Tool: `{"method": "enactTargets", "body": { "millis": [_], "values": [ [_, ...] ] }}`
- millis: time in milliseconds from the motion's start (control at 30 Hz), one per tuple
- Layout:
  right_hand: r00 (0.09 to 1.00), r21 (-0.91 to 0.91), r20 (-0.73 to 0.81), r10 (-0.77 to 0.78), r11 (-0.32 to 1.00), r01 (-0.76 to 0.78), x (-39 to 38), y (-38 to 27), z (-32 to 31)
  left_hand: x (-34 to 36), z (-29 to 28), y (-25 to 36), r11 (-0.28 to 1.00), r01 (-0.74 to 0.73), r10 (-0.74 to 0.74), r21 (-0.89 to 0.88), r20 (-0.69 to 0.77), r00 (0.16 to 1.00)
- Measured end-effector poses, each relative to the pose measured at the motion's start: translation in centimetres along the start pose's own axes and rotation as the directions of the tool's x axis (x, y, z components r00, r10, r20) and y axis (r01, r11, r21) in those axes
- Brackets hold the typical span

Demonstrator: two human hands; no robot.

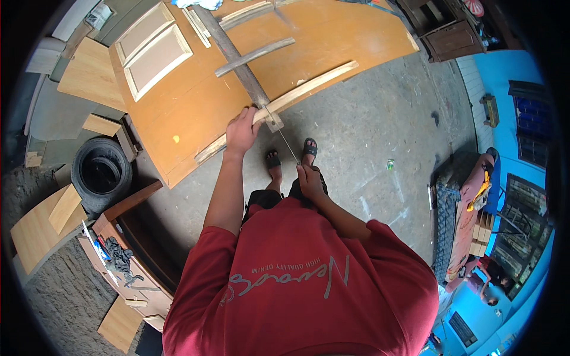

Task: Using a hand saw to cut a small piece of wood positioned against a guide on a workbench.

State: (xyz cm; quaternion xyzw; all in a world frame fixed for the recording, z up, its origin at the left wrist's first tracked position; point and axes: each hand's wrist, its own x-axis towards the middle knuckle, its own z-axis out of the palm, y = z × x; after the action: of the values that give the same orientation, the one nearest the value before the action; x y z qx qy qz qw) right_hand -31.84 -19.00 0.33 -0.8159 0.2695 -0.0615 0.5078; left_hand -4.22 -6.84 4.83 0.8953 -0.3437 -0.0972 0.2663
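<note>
A long pale wooden strip (pixel 314 85) lies along the near edge of the orange-brown work table (pixel 157 133). My left hand (pixel 242 132) is closed over the strip, its fingers pressing it down beside a dark wooden beam (pixel 228 50) that runs under it and juts past the table edge. In my right hand (pixel 311 183) is a saw (pixel 288 145), its thin blade seen edge-on. The blade slants up from my fist to the strip, just right of my left hand, and its tip reaches the wood. My fist hides most of the saw's handle.
A short grey stick (pixel 255 57) crosses the beam. Framed panels (pixel 155 50) lie at the table's far left. Stacked tires (pixel 102 175) and a wooden cabinet (pixel 145 249) stand on the left. A padded mattress (pixel 448 222) is at the right, with people (pixel 493 279) beyond it.
</note>
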Motion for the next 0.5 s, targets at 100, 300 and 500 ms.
{"method": "enactTargets", "body": {
  "millis": [100, 300, 500],
  "values": [
    [0.999, 0.021, 0.018, 0.029, 0.999, -0.029, 2.4, -1.4, 1.0, -0.5, 0.2, 0.2, 1.0, -0.012, 0.012, -0.005, 0.013, 1.0],
    [0.999, 0.006, -0.015, 0.037, 0.999, -0.037, 10.2, -4.3, 2.9, 0.0, 0.1, 0.5, 0.999, -0.042, 0.042, -0.022, 0.003, 0.999],
    [0.987, -0.014, -0.088, -0.132, 0.991, 0.131, 1.5, 0.3, 0.8, 0.1, 0.1, -0.2, 1.0, -0.026, 0.026, -0.003, -0.012, 1.0]
  ]
}}
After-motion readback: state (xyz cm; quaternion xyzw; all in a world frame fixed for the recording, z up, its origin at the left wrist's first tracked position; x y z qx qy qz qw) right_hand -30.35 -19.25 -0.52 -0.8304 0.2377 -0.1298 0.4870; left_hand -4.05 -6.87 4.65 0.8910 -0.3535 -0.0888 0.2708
